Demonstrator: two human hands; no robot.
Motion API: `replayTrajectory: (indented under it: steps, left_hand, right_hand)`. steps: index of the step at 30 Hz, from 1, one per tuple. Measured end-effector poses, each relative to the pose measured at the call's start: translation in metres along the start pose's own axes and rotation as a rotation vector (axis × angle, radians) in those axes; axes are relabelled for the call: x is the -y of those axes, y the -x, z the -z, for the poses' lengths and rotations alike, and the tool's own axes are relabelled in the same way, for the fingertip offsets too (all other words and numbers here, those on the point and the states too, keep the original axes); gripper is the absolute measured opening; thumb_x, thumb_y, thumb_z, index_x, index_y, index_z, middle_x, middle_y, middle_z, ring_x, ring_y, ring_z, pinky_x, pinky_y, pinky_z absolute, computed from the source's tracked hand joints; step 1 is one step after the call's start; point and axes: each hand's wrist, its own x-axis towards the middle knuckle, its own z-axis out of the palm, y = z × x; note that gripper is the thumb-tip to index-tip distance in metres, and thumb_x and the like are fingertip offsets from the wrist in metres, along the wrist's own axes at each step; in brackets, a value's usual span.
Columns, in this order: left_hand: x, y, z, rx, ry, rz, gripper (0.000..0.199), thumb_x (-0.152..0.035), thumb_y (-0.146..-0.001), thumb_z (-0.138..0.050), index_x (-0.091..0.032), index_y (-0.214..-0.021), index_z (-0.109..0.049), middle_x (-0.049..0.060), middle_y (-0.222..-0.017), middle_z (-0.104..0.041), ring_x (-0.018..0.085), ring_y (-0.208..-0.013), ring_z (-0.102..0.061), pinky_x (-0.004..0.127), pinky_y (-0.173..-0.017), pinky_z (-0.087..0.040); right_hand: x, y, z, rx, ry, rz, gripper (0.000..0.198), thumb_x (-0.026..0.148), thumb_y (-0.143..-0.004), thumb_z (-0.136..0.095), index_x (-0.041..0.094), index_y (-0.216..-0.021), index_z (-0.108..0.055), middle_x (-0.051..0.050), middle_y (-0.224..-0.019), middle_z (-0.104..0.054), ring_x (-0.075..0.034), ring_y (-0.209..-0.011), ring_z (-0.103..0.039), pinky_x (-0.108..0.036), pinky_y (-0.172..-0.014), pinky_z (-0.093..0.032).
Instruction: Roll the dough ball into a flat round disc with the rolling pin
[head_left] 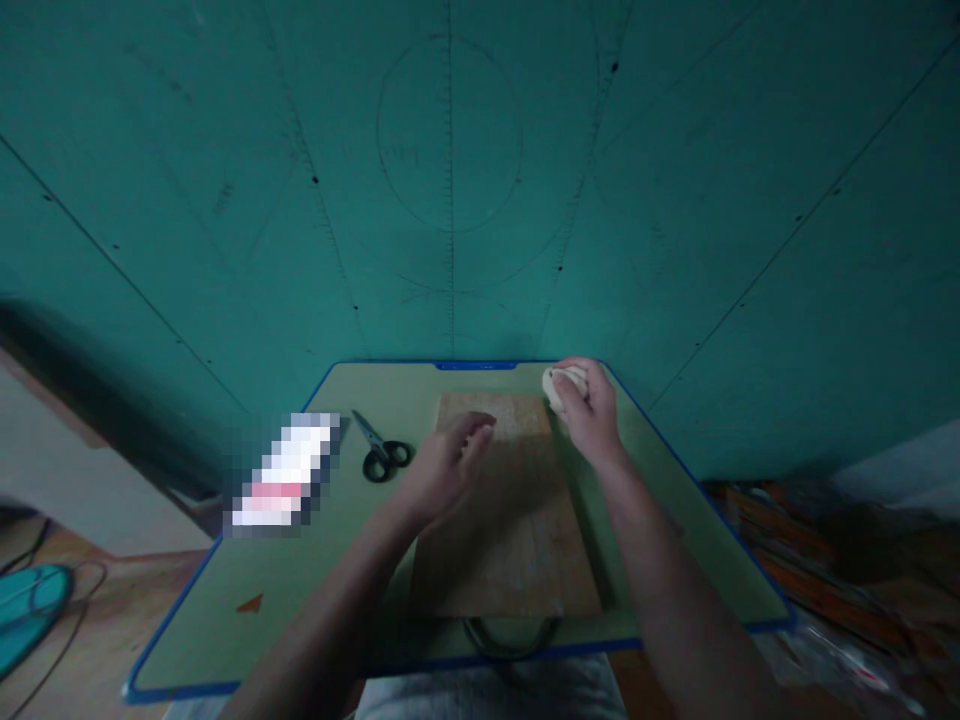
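A wooden cutting board (517, 530) lies lengthwise on the table in front of me. Above the left side of the board is my left hand (450, 465), its fingers loosely bent, the thumb apart from them and nothing visible between. My right hand (592, 405) grips a pale, whitish rounded lump (556, 388) just past the board's far right corner. Fingers cover part of the lump, so I cannot make out its exact kind. Black-handled scissors (382, 455) rest left of my left hand, blades pointing away from me.
The light green table (315, 590) has a blue rim and stands against a green wall (480, 200) with drawn lines. A blurred-out white and pink object (285, 475) lies at the left, and a small orange-brown triangular mark (251, 604) shows near the front left.
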Motion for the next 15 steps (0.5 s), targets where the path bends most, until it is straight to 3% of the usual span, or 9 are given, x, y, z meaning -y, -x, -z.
replayTrajectory:
  steps: [3,6,11,15]
  left_hand:
    - [-0.019,0.024,-0.018,0.288,-0.289,-0.168,0.049,-0.047,-0.095,-0.047,-0.022,-0.137,-0.054,0.012,-0.143,-0.055,0.03,-0.133,-0.049,0.046,-0.11,-0.037]
    - [-0.028,0.048,-0.036,0.515,-0.468,-0.271,0.068,-0.053,-0.094,-0.047,-0.015,-0.15,-0.037,0.016,-0.156,-0.036,0.032,-0.145,-0.03,0.049,-0.117,-0.028]
    - [-0.02,0.073,-0.044,0.575,-0.605,-0.284,0.079,-0.062,-0.094,-0.039,-0.007,-0.151,-0.032,0.021,-0.157,-0.029,0.034,-0.148,-0.019,0.052,-0.12,-0.024]
    - [-0.018,0.081,-0.035,0.476,-0.574,-0.336,0.067,-0.05,-0.096,-0.046,-0.017,-0.152,-0.031,0.015,-0.157,-0.033,0.032,-0.148,-0.024,0.055,-0.118,-0.028]
  right_hand:
    - [-0.01,-0.004,0.003,0.009,-0.06,-0.127,0.023,0.046,-0.079,-0.054,0.024,-0.087,-0.055,-0.001,-0.083,-0.061,-0.019,-0.076,-0.059,-0.029,-0.063,-0.05]
    - [-0.02,-0.005,0.001,-0.021,-0.096,-0.201,0.025,0.047,-0.075,-0.056,0.024,-0.084,-0.054,0.0,-0.08,-0.059,-0.017,-0.073,-0.057,-0.026,-0.058,-0.049]
    - [-0.03,-0.006,-0.003,-0.086,-0.137,-0.224,0.027,0.048,-0.071,-0.057,0.023,-0.08,-0.054,0.0,-0.077,-0.057,-0.017,-0.07,-0.055,-0.025,-0.054,-0.045]
    - [-0.033,-0.007,-0.006,-0.073,-0.199,-0.199,0.027,0.048,-0.074,-0.056,0.022,-0.08,-0.054,0.002,-0.071,-0.054,-0.014,-0.061,-0.05,-0.024,-0.051,-0.041]
